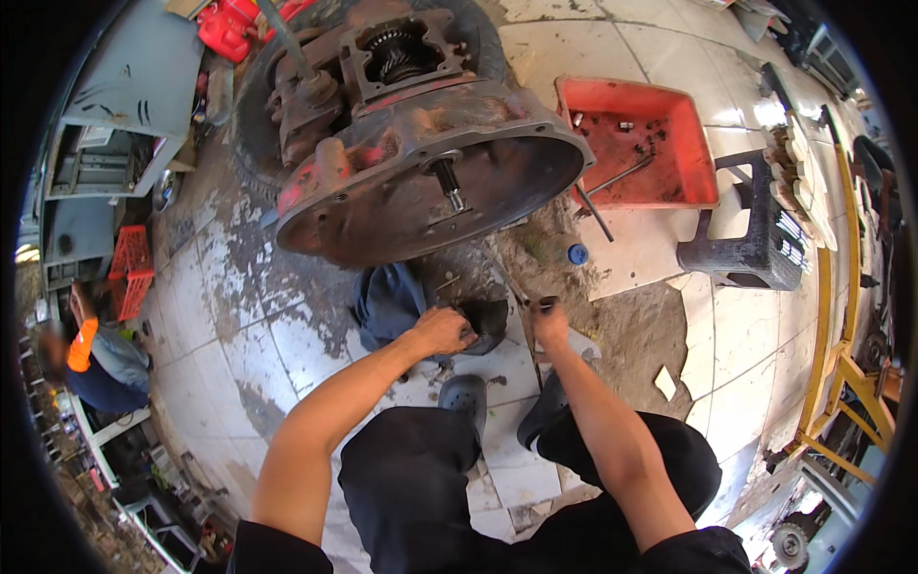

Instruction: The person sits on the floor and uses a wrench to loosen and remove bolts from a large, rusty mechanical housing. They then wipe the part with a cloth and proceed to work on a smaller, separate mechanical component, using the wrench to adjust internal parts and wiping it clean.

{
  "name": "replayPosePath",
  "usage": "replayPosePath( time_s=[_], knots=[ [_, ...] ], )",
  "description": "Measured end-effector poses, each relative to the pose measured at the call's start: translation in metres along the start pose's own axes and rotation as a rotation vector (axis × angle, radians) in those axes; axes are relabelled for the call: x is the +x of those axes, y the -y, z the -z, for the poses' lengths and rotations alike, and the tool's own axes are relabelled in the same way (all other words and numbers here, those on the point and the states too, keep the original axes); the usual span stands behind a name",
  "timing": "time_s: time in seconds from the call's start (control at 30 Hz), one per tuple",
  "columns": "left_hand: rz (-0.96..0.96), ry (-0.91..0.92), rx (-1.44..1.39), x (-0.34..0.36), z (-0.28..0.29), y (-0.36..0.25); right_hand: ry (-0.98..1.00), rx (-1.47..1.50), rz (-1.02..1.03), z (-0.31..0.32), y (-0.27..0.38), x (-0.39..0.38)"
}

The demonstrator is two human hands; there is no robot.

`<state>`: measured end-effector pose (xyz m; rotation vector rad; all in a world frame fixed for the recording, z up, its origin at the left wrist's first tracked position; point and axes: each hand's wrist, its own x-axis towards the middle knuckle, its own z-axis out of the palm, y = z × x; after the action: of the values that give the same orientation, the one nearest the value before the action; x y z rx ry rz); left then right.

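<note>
On the tiled floor (239, 325), near the big gearbox housing (421, 163) | left hand (442, 330) grip clenched on a dark part (486, 320) beside a blue rag (392, 298) | right hand (550, 320) grip grasping a thin rod (532, 349) | red tray (636, 143) far right.

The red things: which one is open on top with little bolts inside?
The red tray, right of the big rusty gearbox housing. The red crate at far left is slatted; the red can at top is closed.
</note>
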<state>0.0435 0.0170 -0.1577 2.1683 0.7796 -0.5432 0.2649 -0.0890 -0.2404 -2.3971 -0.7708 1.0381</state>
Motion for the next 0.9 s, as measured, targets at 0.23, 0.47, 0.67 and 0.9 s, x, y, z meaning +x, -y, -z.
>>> replayPosePath(
  time_s=[0.23, 0.47, 0.67, 0.9],
  knots=[
    [0.232, 0.122, 0.107, -0.046, -0.013, -0.017, 0.170, -0.376, 0.328, 0.019, 0.010, 0.019],
    [0.668, 0.395, 0.438, -0.049, 0.007, 0.030, 0.186, -0.653, 0.279, -0.040, 0.022, 0.049],
    [0.406, -0.432, 0.338, 0.000, -0.032, 0.051, -0.001, -0.232, 0.090, -0.007, 0.023, 0.018],
    [0.324, -0.325, 0.316, 0.000, -0.055, 0.062, -0.293, 0.344, 0.341, 0.081, 0.057, 0.003]
  ],
)
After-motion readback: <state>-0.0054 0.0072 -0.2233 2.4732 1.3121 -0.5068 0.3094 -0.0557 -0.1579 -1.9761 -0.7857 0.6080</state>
